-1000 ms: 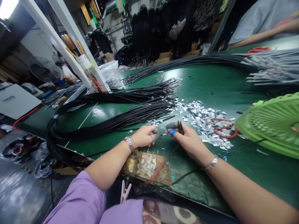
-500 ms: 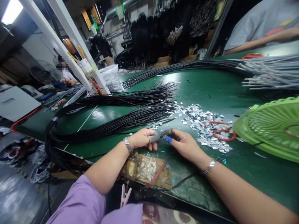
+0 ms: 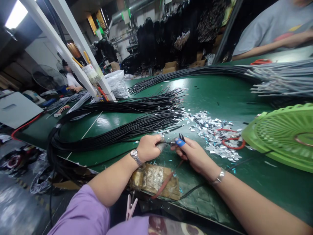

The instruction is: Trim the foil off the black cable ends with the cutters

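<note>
My left hand (image 3: 149, 148) is closed near the table's front edge, its taped fingertips pinching the end of a thin black cable (image 3: 114, 155) that trails off to the left. My right hand (image 3: 193, 153) is closed round small black-tipped pliers (image 3: 182, 138), with blue tape on the forefinger. The two hands meet fingertip to fingertip over the green table (image 3: 220, 94). Just beyond them lies a long bundle of black cables (image 3: 127, 127) and a heap of silver foil scraps (image 3: 210, 130).
A green plastic fan (image 3: 281, 133) lies at the right. Red-handled scissors (image 3: 231, 140) rest in the scraps. Grey cables (image 3: 281, 78) and another person's arm (image 3: 269, 40) are at the far right. A taped brown pad (image 3: 154, 178) sits on the front edge.
The hands have stayed together, shifting slightly. The pliers' tips, briefly lowered, point up again beside the blue-taped finger. The view has drifted a little.
</note>
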### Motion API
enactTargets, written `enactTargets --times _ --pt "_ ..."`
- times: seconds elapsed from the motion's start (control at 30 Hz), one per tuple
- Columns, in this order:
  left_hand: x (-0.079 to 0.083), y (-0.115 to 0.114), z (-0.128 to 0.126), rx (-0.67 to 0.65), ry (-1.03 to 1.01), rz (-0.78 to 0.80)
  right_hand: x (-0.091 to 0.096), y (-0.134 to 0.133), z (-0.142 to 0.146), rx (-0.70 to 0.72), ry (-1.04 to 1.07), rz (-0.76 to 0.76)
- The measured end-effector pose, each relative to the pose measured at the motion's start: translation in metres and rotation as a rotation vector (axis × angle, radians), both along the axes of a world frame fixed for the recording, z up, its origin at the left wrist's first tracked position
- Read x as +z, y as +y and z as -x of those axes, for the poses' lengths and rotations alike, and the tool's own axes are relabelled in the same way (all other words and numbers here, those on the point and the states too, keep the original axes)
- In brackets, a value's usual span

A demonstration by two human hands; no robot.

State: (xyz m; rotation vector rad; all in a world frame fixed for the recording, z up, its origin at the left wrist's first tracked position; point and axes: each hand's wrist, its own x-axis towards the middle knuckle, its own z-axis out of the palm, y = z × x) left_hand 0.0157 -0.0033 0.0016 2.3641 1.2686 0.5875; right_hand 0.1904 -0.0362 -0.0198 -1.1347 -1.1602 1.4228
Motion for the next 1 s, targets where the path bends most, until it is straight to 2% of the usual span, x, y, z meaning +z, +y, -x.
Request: enactTargets --times 0.13,0.3,0.47,0.57,0.67,0.83,1.0 --pt "0.001 -0.003 -0.002 0.013 0.077 -0.076 -0.002 -0.001 0.002 -0.045 -0.029 -0.032" --pt "-0.002 -0.004 -0.003 0.024 -0.02 -0.033 -0.003 -0.005 0.008 -0.09 0.04 0.019" --pt "-0.004 -0.001 -0.005 0.085 -0.296 0.181 -0.001 -0.009 0.011 0.091 -0.015 0.05" --pt "-0.003 0.0 -0.007 0.112 -0.423 0.348 -0.001 -0.007 0.009 0.02 -0.034 0.016" --pt "-0.002 0.0 -0.008 0.131 -0.455 0.416 -0.002 -0.004 0.008 -0.076 0.011 0.029" --pt "-0.002 0.0 -0.008 0.118 -0.419 0.415 -0.001 -0.004 0.009 -0.1 0.091 0.066" --pt "-0.006 0.0 -0.006 0.093 -0.341 0.319 0.003 -0.006 0.009 -0.063 0.139 0.12"
